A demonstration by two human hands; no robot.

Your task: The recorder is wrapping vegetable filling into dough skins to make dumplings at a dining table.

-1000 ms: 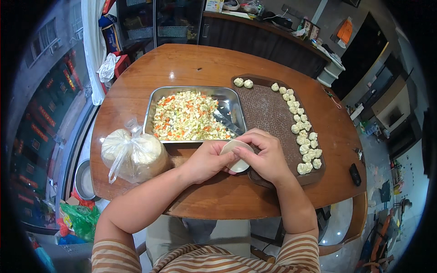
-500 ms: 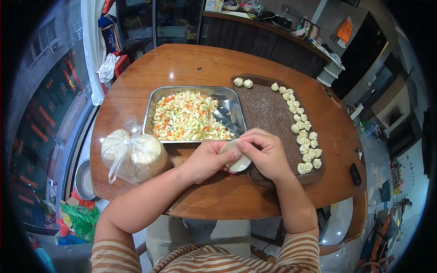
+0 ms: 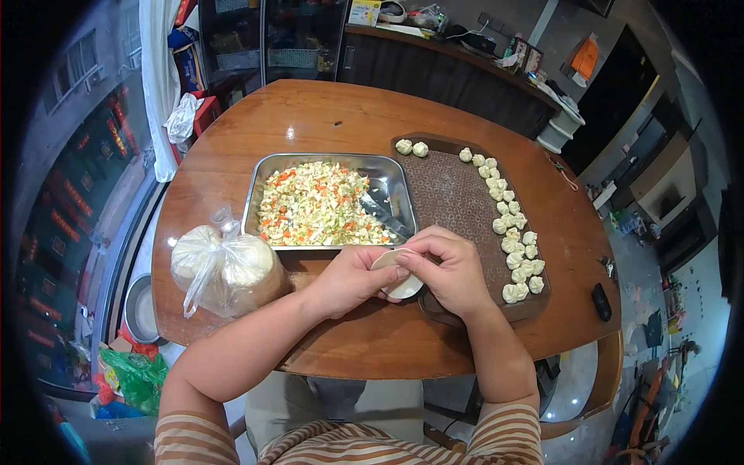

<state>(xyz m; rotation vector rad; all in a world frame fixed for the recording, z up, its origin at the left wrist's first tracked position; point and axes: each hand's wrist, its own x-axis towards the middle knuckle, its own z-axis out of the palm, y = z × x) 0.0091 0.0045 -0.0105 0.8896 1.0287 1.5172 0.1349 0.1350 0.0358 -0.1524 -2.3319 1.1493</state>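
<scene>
Between my two hands, over the near edge of the table, is a thin round dough wrapper (image 3: 404,287). My left hand (image 3: 353,280) grips its left side, thumb on top. The fingers of my right hand (image 3: 444,267) pinch its upper right edge. Just beyond them sits a steel tray (image 3: 325,157) of chopped filling (image 3: 314,201), pale green and white with orange bits. A metal spreader (image 3: 384,217) leans in its right part. On my right, a brown patterned tray (image 3: 449,190) carries several pleated dumplings (image 3: 513,246) along its right side and two at its far left corner.
A tied clear plastic bag (image 3: 225,271) with pale dough rounds rests left of the filling. A black oblong object (image 3: 601,302) lies near the right rim of the wooden table (image 3: 310,112). On the floor at left are a metal basin (image 3: 142,310) and a green bag (image 3: 136,376).
The view has tilted slightly, so the table and trays sit a little lower. Both hands keep their hold on the wrapper, with only slight finger movement.
</scene>
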